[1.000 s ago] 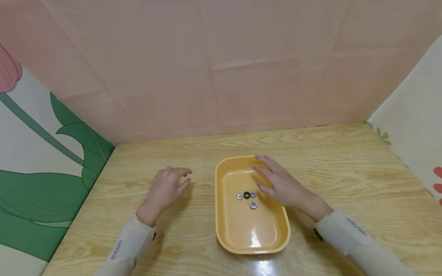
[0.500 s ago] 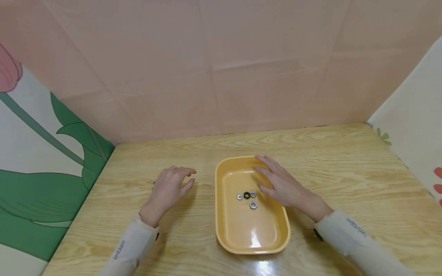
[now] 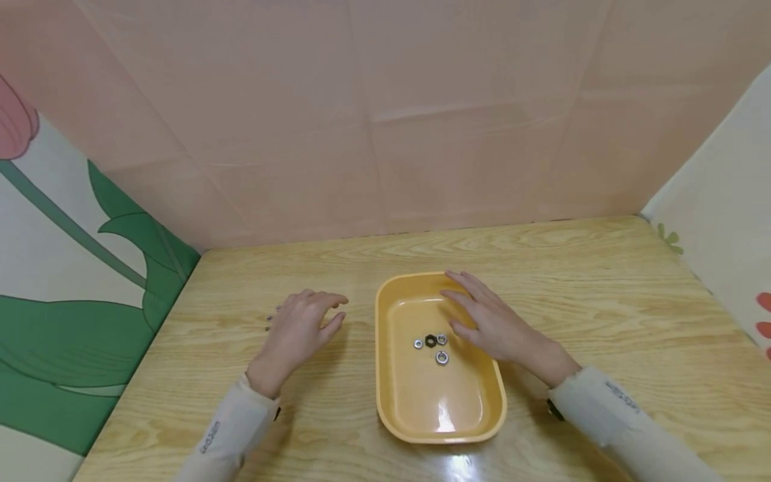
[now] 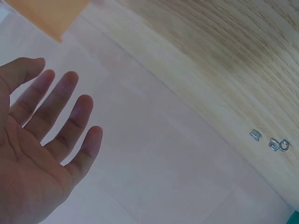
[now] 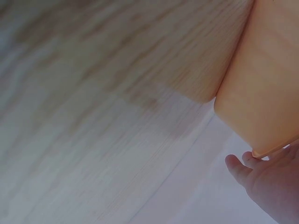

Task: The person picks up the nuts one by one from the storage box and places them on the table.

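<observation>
A yellow tray [image 3: 381, 375] holds several hex nuts near its middle: silver ones, such as the nut [image 3: 442, 358] closest to me, and a black nut [image 3: 430, 341]. My right hand [image 3: 490, 325] lies over the tray's right rim, fingers spread loosely above the inside, pinching nothing. Left of the tray, my left hand [image 3: 298, 335] hovers above the table with bent, relaxed fingers. Its palm [image 4: 32, 172] shows bare in the left wrist view. Beyond it lie small silver nuts [image 4: 274, 144] on the table, partly hidden behind the hand in the head view.
The wood-grain table [image 3: 602, 301] runs back to a pink cloth wall [image 3: 373, 134]. A panel with green leaves [image 3: 60, 348] borders the left side, and a white panel [image 3: 723, 201] the right.
My left hand has shifted a little to the right, towards the tray, uncovering small nuts on the table at its left. The right hand, the tray and its nuts have stayed put.
</observation>
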{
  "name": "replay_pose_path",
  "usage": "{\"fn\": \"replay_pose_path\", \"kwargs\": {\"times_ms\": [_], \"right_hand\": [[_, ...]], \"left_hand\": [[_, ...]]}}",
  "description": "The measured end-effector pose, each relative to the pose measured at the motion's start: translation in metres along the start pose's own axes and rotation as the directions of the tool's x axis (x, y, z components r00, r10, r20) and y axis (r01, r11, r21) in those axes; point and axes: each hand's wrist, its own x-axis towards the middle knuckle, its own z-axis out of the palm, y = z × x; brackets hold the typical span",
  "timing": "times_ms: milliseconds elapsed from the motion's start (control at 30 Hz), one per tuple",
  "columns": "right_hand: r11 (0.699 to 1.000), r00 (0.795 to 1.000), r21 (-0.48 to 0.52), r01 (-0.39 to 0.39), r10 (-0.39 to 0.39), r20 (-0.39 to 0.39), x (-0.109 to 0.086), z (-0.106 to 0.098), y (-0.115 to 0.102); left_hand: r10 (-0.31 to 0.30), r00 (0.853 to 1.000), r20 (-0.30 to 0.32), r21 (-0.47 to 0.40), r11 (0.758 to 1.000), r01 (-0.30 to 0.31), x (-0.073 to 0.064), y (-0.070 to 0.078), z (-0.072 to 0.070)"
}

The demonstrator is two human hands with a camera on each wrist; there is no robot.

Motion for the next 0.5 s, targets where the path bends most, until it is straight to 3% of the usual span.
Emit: {"fn": "replay_pose_path", "kwargs": {"times_ms": [500], "right_hand": [[1.0, 1.0, -0.004, 0.017, -0.017, -0.016, 0.0006, 0.0007, 0.0009]], "left_hand": [[0.046, 0.999, 0.0, -0.006, 0.999, -0.046, 0.006, 0.0084, 0.0023]]}}
